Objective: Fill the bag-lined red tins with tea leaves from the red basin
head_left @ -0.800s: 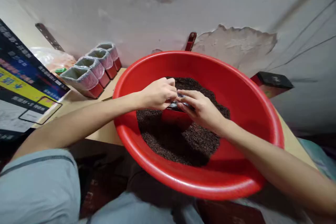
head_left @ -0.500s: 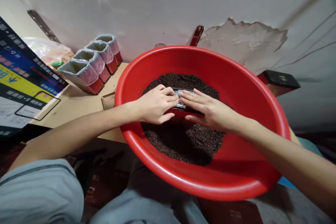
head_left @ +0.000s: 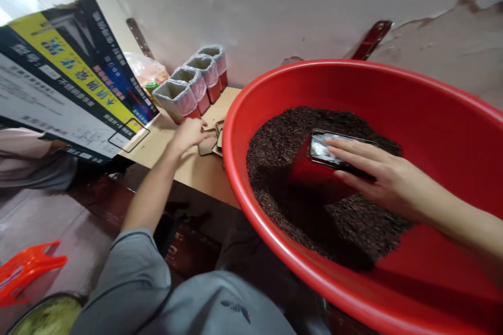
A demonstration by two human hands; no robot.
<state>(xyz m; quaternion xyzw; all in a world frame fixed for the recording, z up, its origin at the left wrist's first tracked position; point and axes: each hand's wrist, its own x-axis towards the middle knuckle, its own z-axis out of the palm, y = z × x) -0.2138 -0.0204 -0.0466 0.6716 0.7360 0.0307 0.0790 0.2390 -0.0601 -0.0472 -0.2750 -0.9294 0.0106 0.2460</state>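
My right hand point(head_left: 375, 167) lies with its fingers stretched over the top of a red tin point(head_left: 318, 180). Silvery plastic film point(head_left: 321, 147) shows at the tin's dark-rimmed opening. The tin stands in dark loose leaves, like tea point(head_left: 283, 141), inside a large red basin point(head_left: 271, 267). Over on the tabletop, my left hand point(head_left: 189, 135) is open, its fingers spread at a few flat rectangular lids point(head_left: 207, 144) beside the basin. Whether those fingertips touch a lid I cannot tell.
Several red tins lined with clear plastic bags point(head_left: 183, 97) stand in a row on the wooden table point(head_left: 192, 172), by the wall. A large printed carton point(head_left: 74, 78) leans at the left. A thin dark rectangular frame point(head_left: 129, 135) is against it. An orange plastic item point(head_left: 31, 272) is low left.
My left hand has left the tin's top and moved left, out of the basin to the lids. My right hand stays on the tin. The view has swung left.
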